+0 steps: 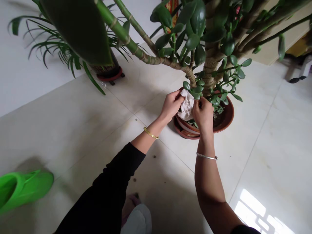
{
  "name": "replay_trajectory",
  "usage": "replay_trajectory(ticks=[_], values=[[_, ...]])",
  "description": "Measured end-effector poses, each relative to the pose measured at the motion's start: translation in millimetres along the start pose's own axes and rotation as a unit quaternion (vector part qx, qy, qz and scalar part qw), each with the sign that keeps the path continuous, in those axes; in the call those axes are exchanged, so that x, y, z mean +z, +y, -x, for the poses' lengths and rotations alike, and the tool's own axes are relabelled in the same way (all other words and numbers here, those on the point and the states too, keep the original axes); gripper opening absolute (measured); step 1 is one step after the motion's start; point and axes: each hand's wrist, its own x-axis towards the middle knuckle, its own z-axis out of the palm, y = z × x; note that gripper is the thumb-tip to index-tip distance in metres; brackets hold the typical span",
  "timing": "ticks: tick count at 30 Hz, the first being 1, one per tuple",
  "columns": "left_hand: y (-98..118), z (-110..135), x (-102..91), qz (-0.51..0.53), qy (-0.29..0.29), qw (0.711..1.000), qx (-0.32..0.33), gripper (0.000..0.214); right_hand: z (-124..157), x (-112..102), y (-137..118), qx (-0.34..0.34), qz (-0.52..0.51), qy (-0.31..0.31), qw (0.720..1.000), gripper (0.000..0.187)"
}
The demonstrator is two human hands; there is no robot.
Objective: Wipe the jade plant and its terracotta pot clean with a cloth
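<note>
A jade plant (207, 68) with thick woody stems and glossy oval leaves grows from a round terracotta pot (227, 118) on a matching saucer (182, 131). My left hand (172, 105) is shut on a crumpled white cloth (186, 105), pressing it among the low leaves at the pot's near side. My right hand (203, 113) is close beside the cloth, its fingertips closed on a small jade leaf (198, 94). Both hands are above the pot rim. The leaves hide part of the soil and the far side of the pot.
A long-leaved potted plant (73, 48) stands on a red wheeled stand (109, 74) at the upper left. A green plastic object (24, 190) lies on the pale tile floor at the lower left. Broad stems and leaves fill the top of the view.
</note>
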Motion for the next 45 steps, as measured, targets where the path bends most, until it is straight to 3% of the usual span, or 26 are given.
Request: replay_trajectory(ticks=[5,19,32,39,45], values=[[3.3,1.4,1.4,0.046,-0.022,0.998,-0.025,0.011,-5.5,2.6,-3.3,0.024,0.010,0.027,0.999,0.032],[5.0,1.0,4.3,0.025,0.028,0.998,-0.045,0.003,-2.2,5.1,0.7,-0.012,-0.015,0.016,1.000,0.017],[2.4,0.8,-0.3,-0.010,0.051,0.996,-0.072,0.015,0.8,-2.7,0.0,0.037,0.009,0.020,0.999,0.037],[12.8,5.6,-5.9,0.017,0.006,0.995,-0.099,0.007,4.4,-9.1,2.7,0.030,-0.014,-0.016,0.999,0.024],[15.2,7.7,-10.4,0.014,-0.008,0.993,-0.114,0.008,4.8,-10.5,3.7,0.051,0.026,0.004,0.998,0.036]])
